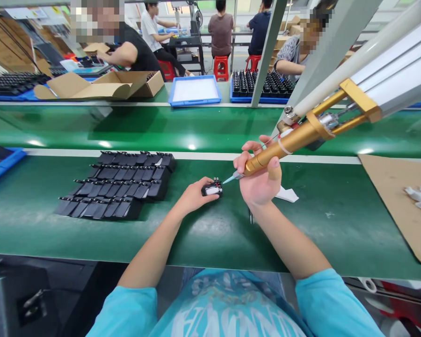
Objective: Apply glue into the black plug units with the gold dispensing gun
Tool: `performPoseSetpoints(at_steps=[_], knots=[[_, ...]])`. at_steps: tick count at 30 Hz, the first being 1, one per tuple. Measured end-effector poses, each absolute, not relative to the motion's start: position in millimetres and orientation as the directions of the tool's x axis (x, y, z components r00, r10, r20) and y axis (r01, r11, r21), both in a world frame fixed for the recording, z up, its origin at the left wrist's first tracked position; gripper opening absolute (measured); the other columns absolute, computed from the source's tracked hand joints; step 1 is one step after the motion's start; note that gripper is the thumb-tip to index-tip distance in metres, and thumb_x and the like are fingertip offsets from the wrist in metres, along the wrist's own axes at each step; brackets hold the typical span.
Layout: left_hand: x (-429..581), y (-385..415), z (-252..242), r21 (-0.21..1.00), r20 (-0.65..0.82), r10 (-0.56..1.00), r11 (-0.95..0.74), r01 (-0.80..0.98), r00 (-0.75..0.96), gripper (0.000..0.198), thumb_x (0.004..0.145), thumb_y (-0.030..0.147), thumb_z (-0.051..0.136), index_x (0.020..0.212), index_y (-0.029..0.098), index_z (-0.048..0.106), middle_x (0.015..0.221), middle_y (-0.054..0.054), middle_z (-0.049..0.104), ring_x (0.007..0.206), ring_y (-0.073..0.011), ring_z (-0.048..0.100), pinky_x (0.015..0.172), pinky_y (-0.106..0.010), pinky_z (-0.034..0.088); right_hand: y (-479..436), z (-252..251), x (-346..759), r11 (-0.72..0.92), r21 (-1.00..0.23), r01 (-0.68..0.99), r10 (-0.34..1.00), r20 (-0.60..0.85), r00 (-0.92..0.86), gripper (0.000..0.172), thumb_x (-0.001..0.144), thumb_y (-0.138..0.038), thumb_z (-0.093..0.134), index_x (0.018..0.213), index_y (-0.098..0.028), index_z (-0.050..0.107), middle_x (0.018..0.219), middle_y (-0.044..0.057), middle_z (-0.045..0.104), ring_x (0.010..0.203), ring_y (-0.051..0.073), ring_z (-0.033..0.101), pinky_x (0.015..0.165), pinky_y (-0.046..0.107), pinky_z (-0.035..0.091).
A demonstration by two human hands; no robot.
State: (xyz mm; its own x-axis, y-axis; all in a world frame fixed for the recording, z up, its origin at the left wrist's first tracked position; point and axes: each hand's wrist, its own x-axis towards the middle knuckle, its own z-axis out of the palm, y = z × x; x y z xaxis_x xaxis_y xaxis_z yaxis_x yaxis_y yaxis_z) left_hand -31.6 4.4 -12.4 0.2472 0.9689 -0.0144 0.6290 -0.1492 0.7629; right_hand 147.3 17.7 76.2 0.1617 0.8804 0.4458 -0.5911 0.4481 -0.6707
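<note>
The left grip [192, 196] pinches a small black case [213, 189] between its thumb on the near side and its fingers on the far side, just above or on the green surface [210, 238] (which of the two, I cannot tell). The case's long axis runs roughly left to right, crosswise to the person; a white part faces up inside, and small prongs stand at its far edge.

The right grip [261, 185], palm turned up, is wrapped around the front end of a gold dispenser [284, 147], fingers on the far side and thumb on the near. The dispenser's long axis slants from upper right to lower left, and its pale blue nozzle [233, 177] points down-left at the right end of the case; whether the tip touches is too small to tell.

Left of the case, well apart from it, similar black cases [122, 185] lie in four rows running crosswise, prongs along the far edges. Beside the right wrist lies a folded white paper [286, 194], with thin metal prongs [251, 216] partly hidden under the forearm.
</note>
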Motion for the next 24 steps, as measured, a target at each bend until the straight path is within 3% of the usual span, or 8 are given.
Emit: performPoseSetpoints(at_steps=[5, 8, 10, 14, 18, 24], knots=[[-28, 13, -21, 0.899, -0.009, 0.954, -0.123, 0.419, 0.299, 0.048, 0.08, 0.041, 0.066, 0.125, 0.025, 0.057, 0.124, -0.007, 0.066, 0.115, -0.0225, 0.062, 0.097, -0.035, 0.049, 18, 76, 148, 0.448, -0.654, -0.61, 0.876, 0.457, 0.154, 0.035, 0.08, -0.055, 0.054, 0.105, -0.03, 0.051, 0.09, -0.002, 0.058, 0.05, 0.007, 0.05, 0.055, 0.029, 0.047], [-20, 17, -32, 0.951, 0.065, 0.943, -0.158, 0.267, 0.326, 0.041, 0.087, 0.033, 0.058, 0.126, 0.02, 0.056, 0.119, -0.009, 0.069, 0.112, -0.0207, 0.065, 0.101, -0.037, 0.047, 18, 75, 148, 0.447, -0.65, -0.614, 0.875, 0.461, 0.15, 0.036, 0.08, -0.055, 0.054, 0.105, -0.03, 0.051, 0.089, -0.002, 0.058, 0.049, 0.007, 0.05, 0.055, 0.029, 0.047], [-16, 19, -38, 0.946, 0.111, 0.944, -0.196, 0.259, 0.311, 0.036, 0.088, 0.026, 0.054, 0.123, 0.019, 0.057, 0.111, -0.008, 0.073, 0.105, -0.0197, 0.067, 0.099, -0.037, 0.048, 18, 75, 148, 0.443, -0.643, -0.625, 0.874, 0.465, 0.141, 0.036, 0.08, -0.055, 0.054, 0.105, -0.03, 0.05, 0.089, -0.003, 0.058, 0.048, 0.007, 0.05, 0.053, 0.029, 0.046], [-16, 16, -35, 0.83, 0.255, 0.921, -0.365, 0.422, 0.294, 0.035, 0.083, 0.015, 0.053, 0.117, 0.02, 0.061, 0.103, -0.004, 0.073, 0.095, -0.0172, 0.066, 0.092, -0.033, 0.049, 18, 76, 148, 0.435, -0.631, -0.642, 0.874, 0.467, 0.133, 0.036, 0.08, -0.054, 0.055, 0.106, -0.029, 0.049, 0.088, -0.003, 0.058, 0.047, 0.006, 0.049, 0.051, 0.028, 0.044], [-24, 9, -20, 0.639, 0.335, 0.819, -0.56, 0.527, 0.465, 0.046, 0.086, 0.02, 0.052, 0.132, 0.022, 0.054, 0.114, -0.005, 0.069, 0.097, -0.0188, 0.059, 0.09, -0.034, 0.048, 18, 76, 148, 0.427, -0.638, -0.641, 0.88, 0.457, 0.132, 0.036, 0.08, -0.054, 0.055, 0.106, -0.029, 0.049, 0.088, -0.003, 0.058, 0.047, 0.006, 0.049, 0.051, 0.028, 0.043], [-25, 1, -14, 0.481, 0.302, 0.853, -0.522, 0.704, 0.426, 0.039, 0.096, 0.033, 0.048, 0.132, 0.023, 0.056, 0.103, -0.005, 0.072, 0.086, -0.0179, 0.062, 0.079, -0.031, 0.05, 19, 75, 149, 0.416, -0.642, -0.644, 0.884, 0.453, 0.118, 0.037, 0.08, -0.054, 0.055, 0.106, -0.028, 0.047, 0.088, -0.003, 0.058, 0.048, 0.006, 0.049, 0.052, 0.028, 0.042]])
